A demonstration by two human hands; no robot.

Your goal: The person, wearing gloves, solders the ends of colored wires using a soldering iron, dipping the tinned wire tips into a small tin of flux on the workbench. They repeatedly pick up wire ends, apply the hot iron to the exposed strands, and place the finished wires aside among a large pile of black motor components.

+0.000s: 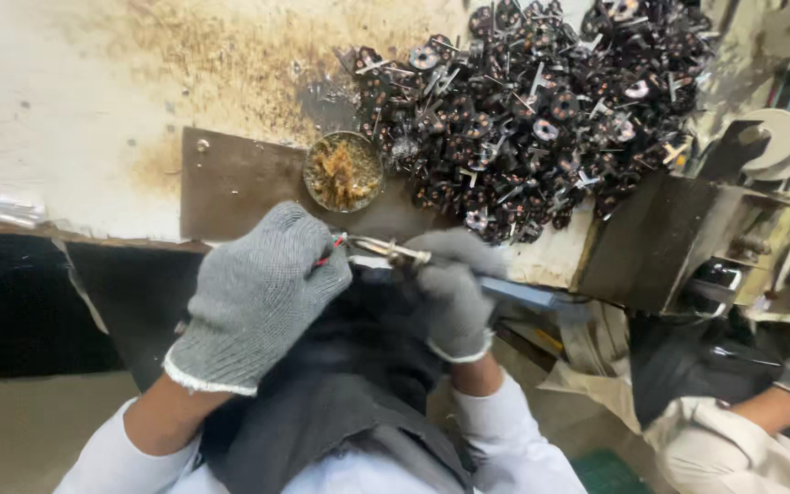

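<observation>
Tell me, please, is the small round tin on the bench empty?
No, the round tin holds a brownish, crusty mass, beside the pile of dark parts.

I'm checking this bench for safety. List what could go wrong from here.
1. The right hand holds a metal-tipped tool whose tip meets the red wire pinched in the left hand; a slip could jab the knit glove.
2. The small round tin of brownish paste sits just beyond the hands, so a forward reach might knock it.
3. The heap of dark small parts lies near the bench edge; pieces could slide off.
</observation>
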